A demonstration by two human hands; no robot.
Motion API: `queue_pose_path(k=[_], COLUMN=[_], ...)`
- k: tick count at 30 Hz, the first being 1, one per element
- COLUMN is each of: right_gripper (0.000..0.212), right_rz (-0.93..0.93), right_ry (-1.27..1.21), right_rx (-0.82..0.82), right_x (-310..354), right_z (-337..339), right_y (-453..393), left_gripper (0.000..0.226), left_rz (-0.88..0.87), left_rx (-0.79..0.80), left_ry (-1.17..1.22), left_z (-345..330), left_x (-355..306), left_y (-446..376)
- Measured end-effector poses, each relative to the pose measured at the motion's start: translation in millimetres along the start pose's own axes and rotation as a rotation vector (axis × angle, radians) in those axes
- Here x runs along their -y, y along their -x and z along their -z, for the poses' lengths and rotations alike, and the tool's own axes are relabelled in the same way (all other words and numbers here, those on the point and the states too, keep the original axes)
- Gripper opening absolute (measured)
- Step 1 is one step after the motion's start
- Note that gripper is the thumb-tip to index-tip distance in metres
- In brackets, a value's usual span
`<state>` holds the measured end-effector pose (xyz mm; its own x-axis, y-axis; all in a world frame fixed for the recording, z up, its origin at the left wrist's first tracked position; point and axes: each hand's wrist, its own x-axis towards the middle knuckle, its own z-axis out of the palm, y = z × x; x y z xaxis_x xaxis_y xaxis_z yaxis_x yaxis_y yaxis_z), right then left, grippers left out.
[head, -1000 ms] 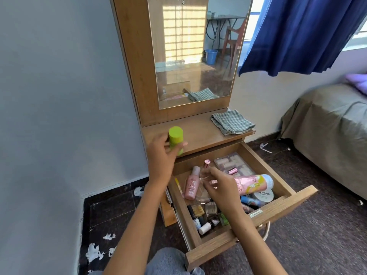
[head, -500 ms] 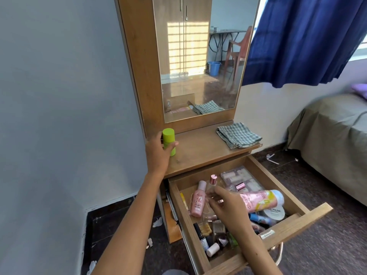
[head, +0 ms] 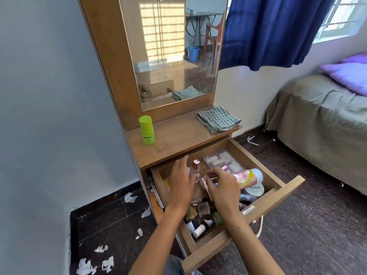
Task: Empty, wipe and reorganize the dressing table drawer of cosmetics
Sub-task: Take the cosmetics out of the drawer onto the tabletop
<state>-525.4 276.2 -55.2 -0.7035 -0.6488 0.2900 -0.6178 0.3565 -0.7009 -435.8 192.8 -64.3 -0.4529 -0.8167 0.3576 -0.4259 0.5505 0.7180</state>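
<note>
The drawer (head: 274, 197) stood pulled out beneath the bench (head: 178, 139), crowded with cosmetics. Both hands were over it: the left hand (head: 181, 185) hovered with straight, spread fingers, and whether it touched anything could not be told; the right hand (head: 222, 187) had its fingers curled, apparently pinching a slim rose-gold stick (head: 204, 184). A lime-green bottle (head: 147, 130) stood upright on the bench, its label too small to read. In the drawer a white jar lid (head: 255, 189) read "POLISH", and the pink-and-yellow tube (head: 248, 176) carried blurred lettering. A folded checked cloth (head: 218, 119) lay on the bench.
</note>
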Motion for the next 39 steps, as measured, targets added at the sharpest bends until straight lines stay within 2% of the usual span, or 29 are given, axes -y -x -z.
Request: queue_pose_path(k=[3,8,12,16,22,26,39], right_gripper=[0.008,0.008,0.008,0.009,0.01,0.01,0.011], right_rz=[-0.015,-0.02,-0.015,0.041,0.196,0.238,0.227], right_ry=[0.006,0.008,0.008,-0.029,-0.057,-0.009,0.021], right_rx=[0.007,0.021,0.028,0.07,0.183,0.262,0.343], right_x=[1,4,5,6,6,4,4], right_z=[1,2,3,3,1,-2,-6], right_y=[0,0,0,0,1,1,0], left_gripper=[0.059,0.03,0.02,0.018,0.029,0.033,0.038], left_rz=[0.028,0.034,0.051,-0.017,-0.077,0.008,-0.008], left_rx=[0.117,0.154,0.095,0.004,-0.276,-0.384,-0.356], left_ry=[-0.068,-0.116,-0.066,-0.034,0.06,0.042,0.059], left_z=[-9,-16,-8,15,81,114,118], left_x=[5,10,9,-1,-17,10,39], left_y=[-12,-23,-21,-9,-10,-35,-80])
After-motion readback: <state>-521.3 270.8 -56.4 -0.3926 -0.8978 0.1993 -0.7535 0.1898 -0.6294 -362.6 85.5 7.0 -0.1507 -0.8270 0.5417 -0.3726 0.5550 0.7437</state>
